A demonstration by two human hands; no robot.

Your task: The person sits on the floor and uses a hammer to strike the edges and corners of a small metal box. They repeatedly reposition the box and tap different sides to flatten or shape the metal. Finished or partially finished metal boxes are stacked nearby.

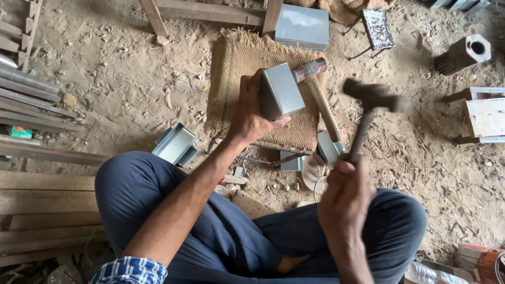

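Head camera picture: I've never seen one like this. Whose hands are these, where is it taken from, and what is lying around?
A person wears the camera on the head, so you look down at their own hands and crossed legs on a dirt floor. The left hand grips a grey sheet-metal box on a burlap mat. The right hand holds a dark hammer, blurred by motion. A second hammer with a wooden handle lies on the mat. More metal pieces lie nearby.
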